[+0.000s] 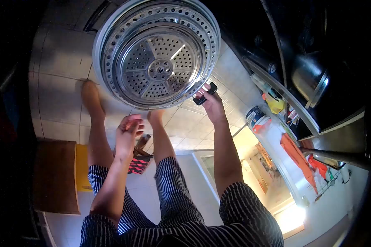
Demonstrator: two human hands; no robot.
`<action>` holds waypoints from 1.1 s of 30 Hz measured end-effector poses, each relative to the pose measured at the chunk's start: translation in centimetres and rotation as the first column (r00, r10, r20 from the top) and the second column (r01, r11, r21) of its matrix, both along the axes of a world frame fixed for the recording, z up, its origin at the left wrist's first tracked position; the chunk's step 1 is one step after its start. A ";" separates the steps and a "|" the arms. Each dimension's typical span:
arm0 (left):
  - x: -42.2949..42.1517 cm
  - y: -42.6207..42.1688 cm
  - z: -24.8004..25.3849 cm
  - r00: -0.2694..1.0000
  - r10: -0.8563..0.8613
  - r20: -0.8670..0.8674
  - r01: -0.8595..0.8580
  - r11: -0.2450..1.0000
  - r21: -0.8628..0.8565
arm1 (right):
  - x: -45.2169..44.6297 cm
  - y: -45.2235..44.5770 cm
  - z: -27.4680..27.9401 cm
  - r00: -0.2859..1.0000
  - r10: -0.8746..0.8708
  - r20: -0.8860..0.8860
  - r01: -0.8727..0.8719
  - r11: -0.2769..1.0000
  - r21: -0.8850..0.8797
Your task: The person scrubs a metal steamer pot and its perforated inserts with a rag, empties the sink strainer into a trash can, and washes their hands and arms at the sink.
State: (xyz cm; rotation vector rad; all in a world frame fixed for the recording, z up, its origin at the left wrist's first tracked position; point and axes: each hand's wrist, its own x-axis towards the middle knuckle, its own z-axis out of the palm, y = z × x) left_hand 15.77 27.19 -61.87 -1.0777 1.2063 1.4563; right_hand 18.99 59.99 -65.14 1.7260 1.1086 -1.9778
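Note:
A round metal steamer pot (pixel 158 70) with a perforated tray inside is at the top middle, tilted so that its inside faces me. My right hand (pixel 212 101) is wrapped round the black side handle (pixel 205 94) at the pot's lower right. Below the pot and apart from it, my left hand (pixel 130 127) has its fingers curled; something reddish shows at the fingers, too unclear to name.
Tiled floor (pixel 62 99) lies beneath the pot, with my bare feet on it. A brown board (pixel 55 177) and a yellow object (pixel 83 166) are at the left. To the right stand a metal bowl (pixel 309 78) and a white ledge with orange items (pixel 297 158).

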 end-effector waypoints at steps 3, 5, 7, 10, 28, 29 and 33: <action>-0.7 -0.3 0.1 0.993 0.116 0.020 -0.114 0.987 -0.112 | -0.2 -1.1 -1.3 0.983 0.116 -0.139 -0.129 0.988 -0.084; -0.4 -0.2 -0.2 0.958 0.273 -0.087 -0.285 0.940 -0.187 | 1.1 -0.6 -2.6 0.985 0.056 -0.163 -0.075 0.991 -0.112; -0.9 -0.1 0.2 0.952 0.295 -0.079 -0.305 0.935 -0.183 | 1.4 -1.6 -2.2 0.981 -0.030 -0.191 0.003 0.990 -0.140; -1.2 1.1 0.2 0.959 0.258 -0.116 -0.278 0.935 -0.222 | 1.7 -3.3 -0.2 0.969 -0.161 -0.189 0.131 0.978 -0.163; -0.4 2.5 -0.6 0.968 0.231 -0.097 -0.231 0.973 0.012 | 8.9 -0.7 8.8 0.823 -0.520 -0.228 0.508 0.854 -0.112; 0.0 2.5 -0.9 0.968 0.230 -0.099 -0.230 0.973 0.013 | 8.6 -0.8 8.5 0.809 -0.542 -0.228 0.530 0.840 -0.115; -0.2 3.0 -0.7 0.970 0.226 -0.092 -0.221 0.973 0.063 | 7.0 -2.1 8.7 0.775 -0.581 -0.250 0.566 0.813 -0.136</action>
